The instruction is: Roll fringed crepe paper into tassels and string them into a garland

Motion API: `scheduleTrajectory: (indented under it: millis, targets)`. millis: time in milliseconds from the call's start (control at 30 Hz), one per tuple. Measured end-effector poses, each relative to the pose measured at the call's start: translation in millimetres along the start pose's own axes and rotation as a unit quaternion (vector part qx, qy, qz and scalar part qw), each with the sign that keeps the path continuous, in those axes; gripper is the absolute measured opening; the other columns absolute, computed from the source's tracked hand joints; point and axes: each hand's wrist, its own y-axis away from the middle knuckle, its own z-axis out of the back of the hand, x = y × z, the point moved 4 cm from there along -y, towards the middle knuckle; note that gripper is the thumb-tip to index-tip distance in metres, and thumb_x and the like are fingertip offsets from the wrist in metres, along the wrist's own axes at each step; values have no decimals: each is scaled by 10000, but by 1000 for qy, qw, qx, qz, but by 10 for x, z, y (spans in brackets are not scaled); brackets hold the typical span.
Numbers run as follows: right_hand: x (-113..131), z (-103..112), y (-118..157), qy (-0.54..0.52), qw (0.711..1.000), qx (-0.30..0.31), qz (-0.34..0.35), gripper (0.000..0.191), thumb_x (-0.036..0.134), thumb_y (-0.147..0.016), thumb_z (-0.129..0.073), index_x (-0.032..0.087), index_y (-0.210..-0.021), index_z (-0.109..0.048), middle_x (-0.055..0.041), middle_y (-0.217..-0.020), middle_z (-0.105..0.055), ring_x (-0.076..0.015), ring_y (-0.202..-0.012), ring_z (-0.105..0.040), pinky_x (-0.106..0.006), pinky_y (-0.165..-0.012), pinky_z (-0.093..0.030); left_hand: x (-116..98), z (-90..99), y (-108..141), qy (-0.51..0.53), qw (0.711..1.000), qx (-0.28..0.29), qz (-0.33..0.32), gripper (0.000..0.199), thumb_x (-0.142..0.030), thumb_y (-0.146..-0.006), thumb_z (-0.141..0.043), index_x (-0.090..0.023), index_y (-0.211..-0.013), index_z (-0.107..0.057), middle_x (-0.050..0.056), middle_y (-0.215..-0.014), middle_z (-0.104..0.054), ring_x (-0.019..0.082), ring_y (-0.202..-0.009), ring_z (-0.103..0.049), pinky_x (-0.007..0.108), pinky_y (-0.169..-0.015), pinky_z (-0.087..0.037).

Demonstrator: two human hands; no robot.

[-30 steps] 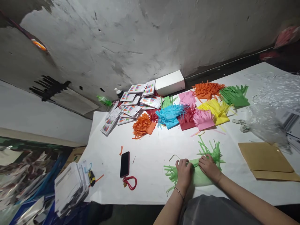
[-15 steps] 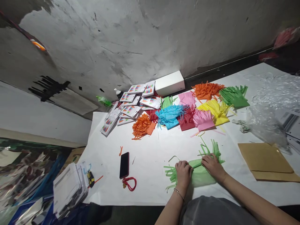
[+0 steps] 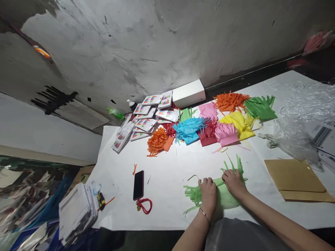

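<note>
A sheet of light green tissue paper (image 3: pixel 227 199) with fringed ends lies on the white-covered table in front of me. Its left fringe bunches beside my left hand (image 3: pixel 208 195), whose fingers curl over the upper edge of the sheet. Farther right, my right hand (image 3: pixel 233 182) has its fingers bent around that same edge, near the right fringe. The paper under both palms and fingertips is hidden. A thin bracelet (image 3: pixel 204 214) circles the left wrist.
Fringed paper bundles, including a blue one (image 3: pixel 190 129) and a yellow one (image 3: pixel 242 125), lie behind the hands. Printed packets (image 3: pixel 146 124) and a white box (image 3: pixel 188 94) stand by the wall. A phone (image 3: pixel 138 185) lies left; a brown envelope (image 3: pixel 295 177) and clear plastic bags (image 3: pixel 295 136) lie right.
My left hand has shifted right and slightly up along the green paper, closer to the right hand. The right hand has moved a little left and up.
</note>
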Motion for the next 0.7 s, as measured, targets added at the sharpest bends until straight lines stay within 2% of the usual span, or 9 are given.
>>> scheduleTrajectory:
  millis: [100,200,300,400,467,533,633,700]
  targets:
    - [77,-35,46,-11,998,-2,66,217,41,-833,-556,228,-759,-636,-14,-853,-639,-233,-944,-551,-488,-1071,-244,-67,-27,20,-8,997,11,-82,142,-125,-880,-577,-218,-843,-676,52,-979,-608,250,-1021,-488,548,-1059,-259]
    - [140,-74,80,-19,993,-9,116,170,75,-838,-583,225,-777,-635,-9,-836,-630,-223,-928,-551,-485,-1095,-234,-42,-74,-55,-10,991,17,-132,141,-135,-888,-582,-216,-830,-682,45,-918,-613,234,-976,-502,510,-1042,-297]
    - [171,-120,70,-25,989,-16,144,152,89,-868,-566,214,-821,-638,-10,-826,-620,-212,-898,-550,-485,-1090,-249,78,-87,-169,-2,991,12,-131,112,-150,-877,-607,-203,-808,-677,45,-881,-623,217,-907,-528,442,-933,-383]
    - [183,-156,38,-36,988,-25,148,198,63,-883,-540,209,-785,-632,-6,-785,-612,-201,-845,-549,-461,-1070,-272,174,-59,-170,7,994,-4,-113,78,-159,-870,-619,-187,-825,-676,66,-930,-639,230,-919,-546,428,-876,-403]
    - [192,-155,20,-53,989,-30,136,214,64,-883,-543,214,-757,-631,0,-761,-612,-197,-821,-551,-448,-1052,-287,163,-49,-75,16,992,-12,-124,74,-176,-893,-605,-198,-897,-675,67,-1016,-643,232,-975,-549,428,-910,-396]
    - [191,-129,5,-78,990,-38,108,220,84,-882,-557,221,-727,-633,6,-741,-618,-196,-814,-559,-445,-1032,-299,95,-69,66,30,987,-10,-159,79,-196,-913,-600,-234,-939,-665,31,-1050,-644,196,-998,-553,371,-929,-404]
    - [94,-59,-31,-126,989,-65,29,214,131,-899,-564,227,-737,-664,5,-756,-654,-200,-851,-587,-455,-997,-325,2,-130,250,50,982,-6,-182,101,-214,-909,-626,-263,-996,-646,-5,-1063,-644,156,-1004,-560,293,-907,-433]
    - [-91,-14,-71,-159,981,-97,-46,185,190,-930,-562,216,-792,-683,-1,-804,-679,-198,-879,-608,-449,-953,-378,-6,-157,310,54,986,-18,-155,204,-233,-897,-641,-249,-1099,-619,31,-1158,-623,198,-1090,-540,344,-936,-440]
